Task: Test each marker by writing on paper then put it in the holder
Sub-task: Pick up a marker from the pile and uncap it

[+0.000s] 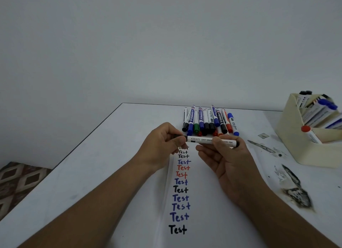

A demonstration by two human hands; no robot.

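**Marker held crosswise, cap end in left hand**

Held level above the paper (185, 201): one white marker (205, 140), black cap end toward 9 o'clock, black tail toward 3 o'clock. Left hand (162, 144) pinching the cap end (180, 136) between thumb and curled fingers. Right hand (224, 155) cupped under the barrel, thumb over the top, fingers curled round it near the tail. Whether cap is being pulled off or pushed on: cannot tell.

Likely light, stiff, smooth plastic; slippery enough on the printed barrel to twist under a loose pinch. Best taken at mid-barrel with one hand and at the cap with the other, pulling straight along the axis. Cap probably a snug push fit, so a short firm tug, not a bend. Felt tip the only delicate part: light pressure on paper.

Column of "Test" words (180, 189) down the sheet in black, blue and red, topmost lines partly hidden under the hands. Untested pile (209, 121) at 12 o'clock from the hands, just beyond them, caps mostly nearward. Holder (288, 136) at 2 o'clock, well apart, already carrying several markers, on the table (111, 164).
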